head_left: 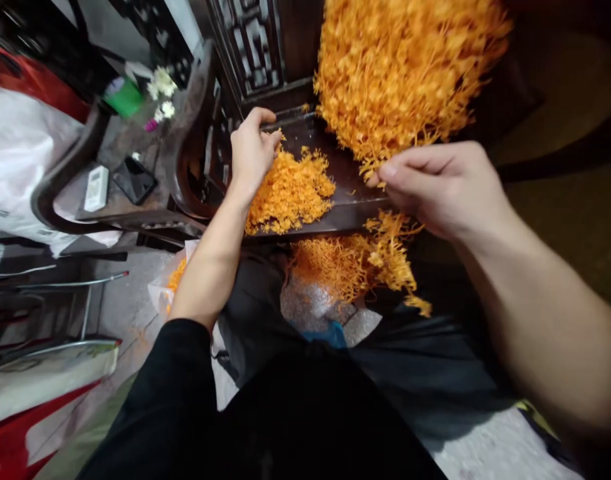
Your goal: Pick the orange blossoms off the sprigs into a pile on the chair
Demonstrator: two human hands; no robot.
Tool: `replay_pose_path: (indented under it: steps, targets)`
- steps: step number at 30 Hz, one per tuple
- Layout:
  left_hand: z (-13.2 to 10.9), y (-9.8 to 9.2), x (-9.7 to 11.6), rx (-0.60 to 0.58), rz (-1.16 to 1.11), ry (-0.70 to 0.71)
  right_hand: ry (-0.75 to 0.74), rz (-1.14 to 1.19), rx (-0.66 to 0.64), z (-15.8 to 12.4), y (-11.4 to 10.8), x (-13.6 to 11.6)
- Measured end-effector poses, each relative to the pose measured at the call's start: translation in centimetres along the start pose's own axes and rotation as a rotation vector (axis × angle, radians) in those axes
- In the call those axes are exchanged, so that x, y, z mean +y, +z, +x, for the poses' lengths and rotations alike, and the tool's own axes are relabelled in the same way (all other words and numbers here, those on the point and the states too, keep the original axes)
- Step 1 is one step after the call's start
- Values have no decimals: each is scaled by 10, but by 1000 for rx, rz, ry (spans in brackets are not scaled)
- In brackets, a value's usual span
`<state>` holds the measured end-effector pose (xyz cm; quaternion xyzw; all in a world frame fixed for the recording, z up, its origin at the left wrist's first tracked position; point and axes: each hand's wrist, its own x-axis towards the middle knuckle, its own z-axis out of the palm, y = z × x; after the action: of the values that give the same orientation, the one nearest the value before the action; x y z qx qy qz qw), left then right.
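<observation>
My left hand (255,150) is over a small pile of loose orange flower heads (300,193) on the dark wooden seat (348,190). Its thumb and fingers are close together, with a small orange flower at their tips. At the lower edge of a large mass of orange flowers (405,73), my right hand (440,183) is closed in a pinch on thin orange flower stems. Just under that hand hangs a clump of orange flowers (392,253); whether the curled fingers hold it is hidden. Between my legs, thin orange stems (330,267) lie heaped on a translucent plastic bag (310,300).
On the side table at left stand a green cup (124,97), white flowers (162,83), a black phone-like object (134,179) and a small white box (96,189). A curved wooden armrest (185,160) borders the seat. A white bag (165,287) with orange bits is on the floor.
</observation>
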<state>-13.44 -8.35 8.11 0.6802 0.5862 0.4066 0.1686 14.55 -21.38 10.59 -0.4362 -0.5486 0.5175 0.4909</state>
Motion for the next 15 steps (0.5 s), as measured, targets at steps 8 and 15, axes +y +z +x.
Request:
replay_pose_path:
  steps: [8, 15]
  targets:
    - [-3, -8, -1, 63, 352, -9, -61, -38, -42, -4, -3, -3]
    - [-166, 38, 65, -1062, 409, -377, -75, -71, 7, -1, -6, -6]
